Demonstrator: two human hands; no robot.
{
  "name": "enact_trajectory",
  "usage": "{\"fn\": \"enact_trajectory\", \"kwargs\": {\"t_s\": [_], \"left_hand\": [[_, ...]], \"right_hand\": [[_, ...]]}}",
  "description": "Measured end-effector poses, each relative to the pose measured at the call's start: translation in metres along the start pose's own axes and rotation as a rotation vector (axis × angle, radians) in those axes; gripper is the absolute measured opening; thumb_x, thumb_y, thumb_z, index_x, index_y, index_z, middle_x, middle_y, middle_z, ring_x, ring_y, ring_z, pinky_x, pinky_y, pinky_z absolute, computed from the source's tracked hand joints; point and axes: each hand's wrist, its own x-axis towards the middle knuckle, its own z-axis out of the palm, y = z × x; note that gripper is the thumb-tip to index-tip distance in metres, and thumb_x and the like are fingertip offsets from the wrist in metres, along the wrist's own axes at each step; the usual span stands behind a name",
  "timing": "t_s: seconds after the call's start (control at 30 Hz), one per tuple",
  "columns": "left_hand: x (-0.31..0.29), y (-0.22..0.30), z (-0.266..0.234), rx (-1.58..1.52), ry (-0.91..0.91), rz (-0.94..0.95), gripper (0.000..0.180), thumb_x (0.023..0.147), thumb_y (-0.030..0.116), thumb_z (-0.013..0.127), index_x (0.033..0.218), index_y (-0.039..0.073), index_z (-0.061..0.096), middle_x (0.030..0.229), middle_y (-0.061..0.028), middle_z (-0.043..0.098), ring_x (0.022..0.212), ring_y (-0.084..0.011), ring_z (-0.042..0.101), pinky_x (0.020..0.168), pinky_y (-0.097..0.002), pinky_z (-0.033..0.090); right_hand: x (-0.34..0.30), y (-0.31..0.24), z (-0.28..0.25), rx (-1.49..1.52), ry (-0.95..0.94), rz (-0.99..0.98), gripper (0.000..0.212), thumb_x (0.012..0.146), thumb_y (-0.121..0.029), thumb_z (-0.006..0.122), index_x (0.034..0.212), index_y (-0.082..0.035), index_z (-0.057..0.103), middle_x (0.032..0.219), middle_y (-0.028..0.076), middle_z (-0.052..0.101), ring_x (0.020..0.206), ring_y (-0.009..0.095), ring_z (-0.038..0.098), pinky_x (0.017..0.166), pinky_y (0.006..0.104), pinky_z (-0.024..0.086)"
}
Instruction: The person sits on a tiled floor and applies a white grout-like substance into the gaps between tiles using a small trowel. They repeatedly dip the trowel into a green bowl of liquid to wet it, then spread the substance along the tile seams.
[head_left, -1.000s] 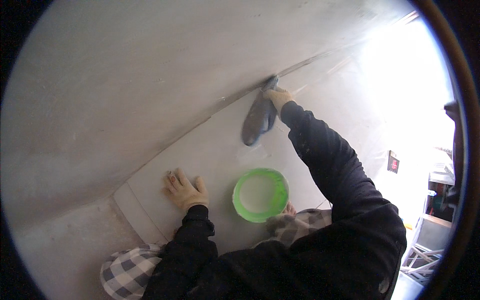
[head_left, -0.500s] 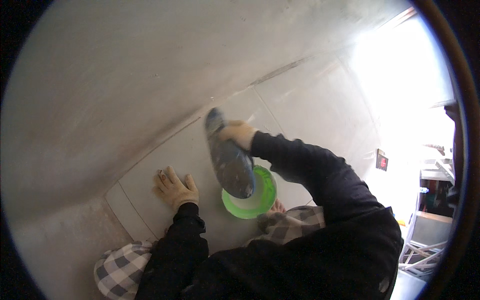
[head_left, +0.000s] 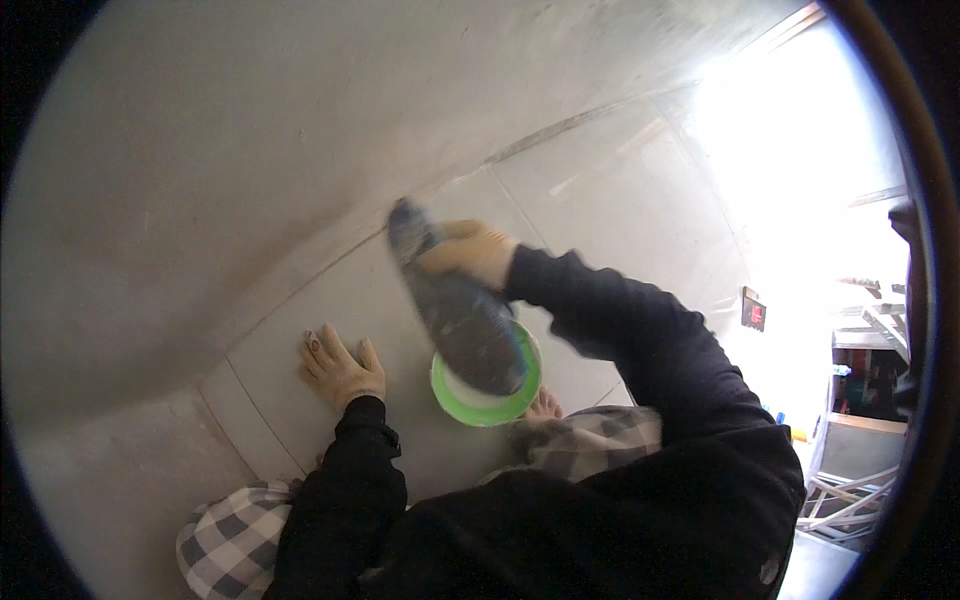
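My right hand (head_left: 470, 252), in a cream glove, grips a long dark object (head_left: 465, 335) with rounded ends, a bluish edge and pale specks. It is blurred, and its kind cannot be made out. Its lower end covers part of a bright green bucket (head_left: 470, 410) with whitish stuff inside; whether they touch is unclear. My left hand (head_left: 342, 372), gloved too, lies with fingers spread on the pale tiled floor (head_left: 310, 300), left of the bucket. A small mark shows on one of its fingers.
A grey wall (head_left: 250, 120) rises along the far side, meeting the tiles at a slanting joint. My knees in checked trousers (head_left: 235, 535) and a bare foot (head_left: 545, 403) are close to the bucket. At right are a small dark-and-red box (head_left: 753, 309), metal frames (head_left: 850, 500) and bright light.
The dark object has swung slightly, its upper end moving left and its lower end right over the bucket. My left hand stays spread on the floor. The whole view has shifted a little.
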Motion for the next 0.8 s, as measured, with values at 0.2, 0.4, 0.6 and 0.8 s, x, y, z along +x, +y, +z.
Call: {"fn": "enact_trajectory", "kwargs": {"t_s": [0.2,0.4,0.6,0.8], "left_hand": [[0.004,0.003,0.009,-0.046,0.103,0.031,0.062,0.093,0.049,0.055,0.144,0.016,0.045,0.149,-0.0204,0.041,0.140,-0.0406,0.034,0.114,-0.0561,0.027],[0.025,0.033,0.004,-0.698,-0.101,0.282,0.040,0.093,0.041,0.061,0.117,0.011,0.070,0.120,-0.0178,0.066,0.113,-0.0322,0.061,0.098,-0.0435,0.047],[0.028,0.064,-0.026,-1.013,-0.653,0.549,0.037,0.094,0.036,0.062,0.113,0.006,0.073,0.107,-0.0174,0.072,0.098,-0.0275,0.070,0.084,-0.0335,0.054],[0.029,0.076,-0.019,-0.851,-0.609,0.585,0.033,0.093,0.030,0.062,0.112,0.005,0.071,0.106,-0.0173,0.072,0.097,-0.0239,0.070,0.085,-0.0335,0.053]], "right_hand": [[-0.059,0.021,-0.095,-0.438,0.259,0.135,0.044,0.079,-0.033,0.074,0.117,-0.010,0.072,0.096,0.011,0.074,0.080,0.015,0.068,0.078,0.0330,0.056],[-0.105,-0.001,-0.108,-1.039,-0.138,0.002,0.037,0.075,-0.017,0.068,0.110,-0.009,0.073,0.089,0.014,0.074,0.069,0.021,0.068,0.070,0.0357,0.056],[-0.101,-0.018,-0.049,-1.550,-0.431,0.161,0.029,0.079,-0.011,0.057,0.105,-0.012,0.071,0.085,0.015,0.071,0.078,0.032,0.069,0.072,0.0459,0.055],[-0.089,-0.015,-0.046,-1.607,-0.414,0.226,0.025,0.083,-0.013,0.056,0.104,-0.011,0.068,0.091,0.015,0.071,0.086,0.033,0.069,0.077,0.0454,0.054]]}}
